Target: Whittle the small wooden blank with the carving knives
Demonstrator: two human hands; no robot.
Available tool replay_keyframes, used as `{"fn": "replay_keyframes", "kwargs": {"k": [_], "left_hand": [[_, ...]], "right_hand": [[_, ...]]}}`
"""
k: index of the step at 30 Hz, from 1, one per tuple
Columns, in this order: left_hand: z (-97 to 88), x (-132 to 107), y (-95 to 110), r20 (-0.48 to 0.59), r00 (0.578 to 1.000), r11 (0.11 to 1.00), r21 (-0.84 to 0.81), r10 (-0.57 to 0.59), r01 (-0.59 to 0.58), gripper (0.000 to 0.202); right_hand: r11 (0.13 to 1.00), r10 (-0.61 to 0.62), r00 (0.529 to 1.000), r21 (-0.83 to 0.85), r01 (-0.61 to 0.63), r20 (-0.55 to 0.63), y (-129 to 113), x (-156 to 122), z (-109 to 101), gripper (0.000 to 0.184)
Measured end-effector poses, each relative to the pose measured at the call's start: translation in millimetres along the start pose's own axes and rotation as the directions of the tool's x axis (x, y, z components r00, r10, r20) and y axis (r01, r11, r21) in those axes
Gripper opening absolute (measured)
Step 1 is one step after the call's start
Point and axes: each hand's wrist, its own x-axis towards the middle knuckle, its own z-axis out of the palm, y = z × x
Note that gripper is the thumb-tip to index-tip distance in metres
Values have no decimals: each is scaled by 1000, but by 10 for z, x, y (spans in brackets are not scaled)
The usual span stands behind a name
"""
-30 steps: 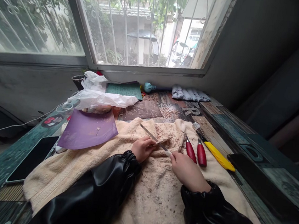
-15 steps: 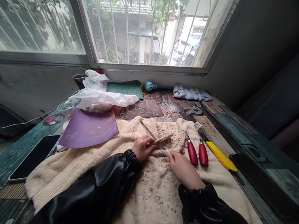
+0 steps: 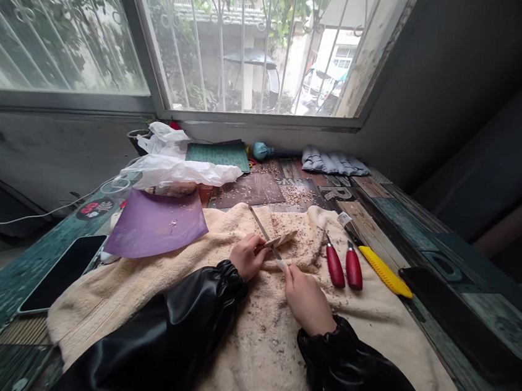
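Observation:
My left hand [image 3: 246, 256] is closed on a small flat piece of wood [image 3: 286, 239], whose pointed end sticks out to the right. A long thin metal file [image 3: 258, 222] crosses the wood, its far tip pointing up and left. My right hand [image 3: 307, 298] grips the file's pale handle [image 3: 280, 263]. Both hands are over a beige towel [image 3: 261, 370] strewn with wood shavings. To the right on the towel lie two carving knives with red handles, the nearer-left one [image 3: 335, 266] and its neighbour [image 3: 354, 269]. Fingers hide part of the wood.
A yellow-handled brush [image 3: 386, 272] lies at the towel's right edge, beside a long dark object [image 3: 457, 322]. Purple sandpaper [image 3: 158, 225] and a phone [image 3: 61, 277] are on the left. Behind stand a white plastic bag [image 3: 179, 173], a green sheet [image 3: 218, 155] and scattered shavings.
My right hand has moved left, closer to my left hand, pushing the file slightly farther across the wood. The wood's pointed end has shifted a little left.

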Motion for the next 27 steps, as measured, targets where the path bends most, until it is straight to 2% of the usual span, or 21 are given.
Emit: {"fn": "replay_keyframes", "kwargs": {"k": [7,14,19,22,27], "left_hand": [[-3,5,6,-17,999,999,18,-31,31,5],[9,-2,-16,-27,1000,999,-37,-8,7,6],[-3,5,-55,2,999,987,-158,41,-40,7],[-15,13,-81,15,999,974,-224,30,-26,8],[-11,17,-92,43,999,967,-253,30,-18,9]], "right_hand": [[1000,-12,1000,2,12,-7,42,-131,6,36],[999,-7,1000,35,8,-17,151,-247,22,33],[998,-11,999,63,13,-33,188,-219,57,31],[996,-28,999,80,31,-41,199,-191,70,30],[998,-34,998,59,37,-52,123,-85,86,32]]}}
